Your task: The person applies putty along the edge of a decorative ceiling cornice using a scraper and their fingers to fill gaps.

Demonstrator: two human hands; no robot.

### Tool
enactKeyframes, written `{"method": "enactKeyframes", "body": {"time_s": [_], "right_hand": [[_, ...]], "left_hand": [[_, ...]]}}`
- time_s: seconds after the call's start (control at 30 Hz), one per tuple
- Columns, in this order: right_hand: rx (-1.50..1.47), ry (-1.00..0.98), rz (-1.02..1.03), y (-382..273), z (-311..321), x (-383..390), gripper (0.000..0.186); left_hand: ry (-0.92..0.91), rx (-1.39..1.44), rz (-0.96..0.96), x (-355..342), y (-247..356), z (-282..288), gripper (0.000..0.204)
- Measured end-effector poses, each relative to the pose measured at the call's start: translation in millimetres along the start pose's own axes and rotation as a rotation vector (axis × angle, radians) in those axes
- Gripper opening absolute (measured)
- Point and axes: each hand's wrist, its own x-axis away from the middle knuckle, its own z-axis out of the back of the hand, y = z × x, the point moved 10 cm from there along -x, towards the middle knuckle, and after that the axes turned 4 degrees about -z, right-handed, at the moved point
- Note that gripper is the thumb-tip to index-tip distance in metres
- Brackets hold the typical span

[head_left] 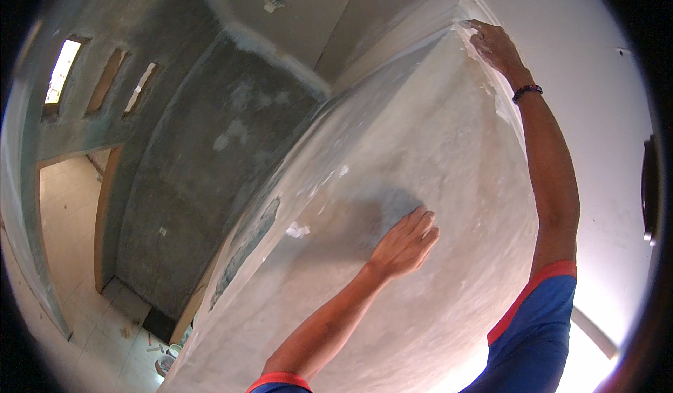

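Observation:
My right hand (496,48), with a dark beaded bracelet (527,93) at the wrist, reaches up to the white cornice moulding (471,1) where wall and ceiling meet. Its fingers are bent in against the moulding's lower edge beside some white filler, and whatever they pinch is hidden. Lower down, my left hand (405,244) is at the pale plastered wall (350,239), back toward me, fingers loosely bent and slightly apart, with no tool visible in it. Its shadow falls on the plaster; whether the fingertips touch the wall I cannot tell.
White patches (298,230) mark the plaster, and a grey bare strip (247,249) runs down its left edge. Far below at left lie a tiled floor (116,337), a doorway frame (109,218) and some small containers (167,361). The white ceiling (582,78) is close on the right.

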Motion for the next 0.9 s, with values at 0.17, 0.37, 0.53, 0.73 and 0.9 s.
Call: {"method": "enactKeyframes", "body": {"time_s": [0.17,0.37,0.53,0.73,0.9], "right_hand": [[-0.367,0.243,0.021,32.8,15.8,-15.9,0.037],[-0.179,0.388,0.093,53.9,23.2,-54.8,0.050],[0.384,0.234,-0.089,0.1,26.8,-60.7,0.058],[0.545,0.216,-0.063,29.2,11.5,-53.3,0.061],[0.470,0.106,-0.105,-3.1,20.5,-34.0,0.050]], "left_hand": [[-0.012,0.020,-0.016,-3.7,5.1,2.4,0.028],[-0.016,0.000,-0.035,-5.5,8.0,0.5,0.028],[-0.042,0.018,0.003,-3.5,0.7,3.2,0.029],[-0.040,0.038,-0.022,-3.8,9.6,-2.8,0.027],[-0.035,-0.008,-0.010,0.4,3.4,0.8,0.029]]}}
